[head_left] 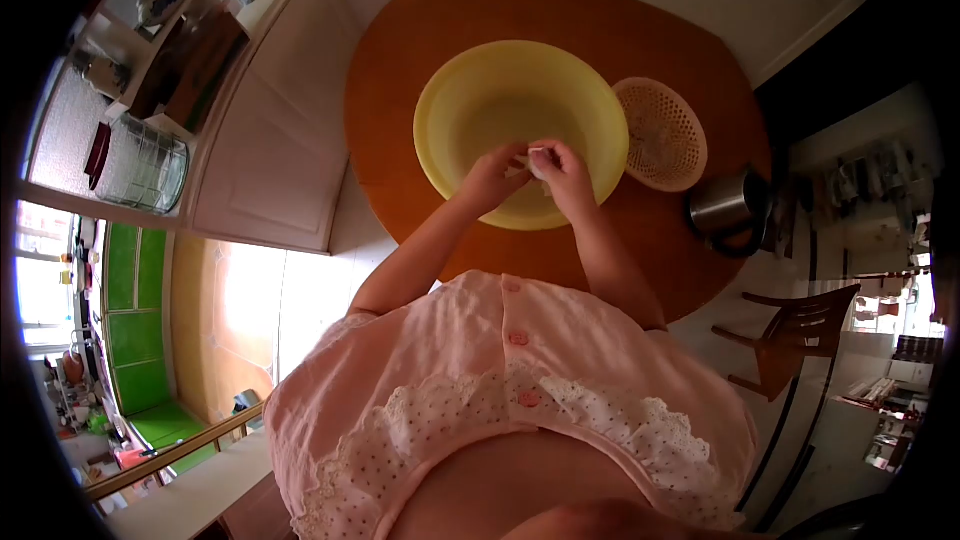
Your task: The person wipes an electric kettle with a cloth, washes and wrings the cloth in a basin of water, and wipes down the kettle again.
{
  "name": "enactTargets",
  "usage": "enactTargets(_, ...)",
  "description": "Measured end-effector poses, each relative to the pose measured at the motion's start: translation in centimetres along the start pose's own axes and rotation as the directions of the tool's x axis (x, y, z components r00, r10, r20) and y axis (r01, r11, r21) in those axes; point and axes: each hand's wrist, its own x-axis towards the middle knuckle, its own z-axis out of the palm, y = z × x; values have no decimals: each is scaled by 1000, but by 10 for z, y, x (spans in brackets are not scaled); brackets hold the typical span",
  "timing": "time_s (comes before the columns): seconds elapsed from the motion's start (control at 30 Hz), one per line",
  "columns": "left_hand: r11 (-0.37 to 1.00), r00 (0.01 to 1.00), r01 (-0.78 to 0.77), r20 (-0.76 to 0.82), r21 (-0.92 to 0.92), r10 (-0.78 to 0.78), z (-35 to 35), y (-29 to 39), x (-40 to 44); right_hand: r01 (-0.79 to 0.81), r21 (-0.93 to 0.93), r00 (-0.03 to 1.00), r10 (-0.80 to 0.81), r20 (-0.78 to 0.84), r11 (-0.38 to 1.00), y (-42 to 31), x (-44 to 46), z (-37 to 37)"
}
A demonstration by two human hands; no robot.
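Observation:
A large yellow basin [455,85] stands on the brown wooden table [400,30]. Both hands are over its near part. My right hand [562,175] has its fingers closed round a small whitish piece [541,162], too small to name. My left hand [494,180] is closed beside it, fingertips bent in towards the same piece; what they pinch, if anything, is hidden. Pale, shallow contents at the bottom of the basin cannot be made out clearly.
Right of the basin is a pink perforated basket [688,145] holding something pale. A metal kettle [722,205] stands at the table's right edge. Beyond it is a wooden chair [800,335]. A white cabinet [270,120] borders the table on the left.

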Motion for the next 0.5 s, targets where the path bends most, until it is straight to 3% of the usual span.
enactTargets(0.03, 1000, 1000, 18, 4, 9, -18, -2, -14, 10, -26, -31, 999, 27, 41, 999, 0, 7, 4)
enactTargets(0.07, 999, 999, 44, 13, 20, -44, -5, -31, 16, -159, 139, 983, 145, 110, 977, -1, 9, 4)
enactTargets(0.17, 989, 993, 101, 47, 108, -107, -18, -43, 20, 39, -65, 993, -31, 118, 997, 10, 23, -1)
enactTargets(0.3, 960, 976, 156, 114, 232, -186, -38, -51, 37, -47, -151, 999, 51, 19, 987, 28, 42, -8)
enactTargets(0.33, 961, 980, 95, 145, 261, -137, -45, -42, 40, -60, -171, 998, 60, -4, 983, 31, 50, -7)
enactTargets(0.4, 970, 978, 165, 95, 181, -184, -42, -73, 55, -92, -275, 996, 89, -23, 957, 37, 66, -6)
enactTargets(0.5, 969, 982, 186, 11, 161, -191, -39, -89, 79, -163, -19, 986, 163, 43, 987, 59, 93, -6)
